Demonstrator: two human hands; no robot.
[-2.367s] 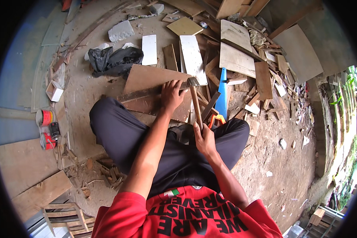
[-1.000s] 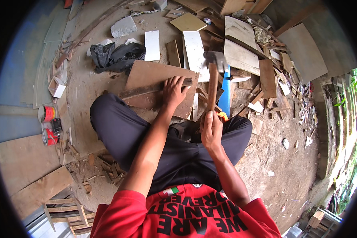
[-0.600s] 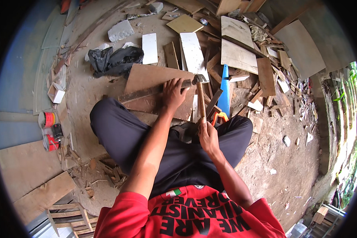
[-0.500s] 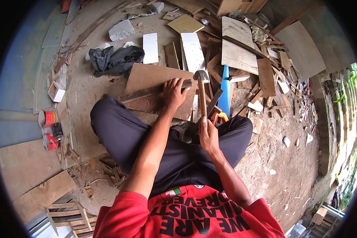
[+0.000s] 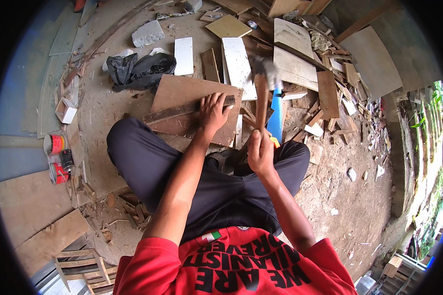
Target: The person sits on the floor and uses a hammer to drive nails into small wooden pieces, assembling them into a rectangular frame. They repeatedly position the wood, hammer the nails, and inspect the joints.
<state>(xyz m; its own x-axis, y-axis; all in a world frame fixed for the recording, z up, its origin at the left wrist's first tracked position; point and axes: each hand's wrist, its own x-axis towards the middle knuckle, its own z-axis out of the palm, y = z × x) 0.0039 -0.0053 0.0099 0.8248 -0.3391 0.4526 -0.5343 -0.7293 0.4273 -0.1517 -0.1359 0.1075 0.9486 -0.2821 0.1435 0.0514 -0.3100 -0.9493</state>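
I sit cross-legged on dirt ground. My left hand (image 5: 213,111) presses flat on a dark wooden strip (image 5: 170,112) that lies across a brown board (image 5: 182,93) in front of my knees. My right hand (image 5: 260,151) grips the wooden handle of a hammer (image 5: 262,93). The hammer is raised upright, and its metal head is blurred above the right end of the board. A blue plastic piece (image 5: 275,118) lies just behind the hammer.
Scrap boards and white panels (image 5: 238,66) litter the ground ahead and to the right. A black plastic bag (image 5: 142,69) lies at the far left, paint cans (image 5: 56,152) stand at the left. A wooden crate (image 5: 81,263) is by my left hip.
The hammer has gone up, come down onto the strip near my left hand and is raised again now. My left hand has stayed on the strip.
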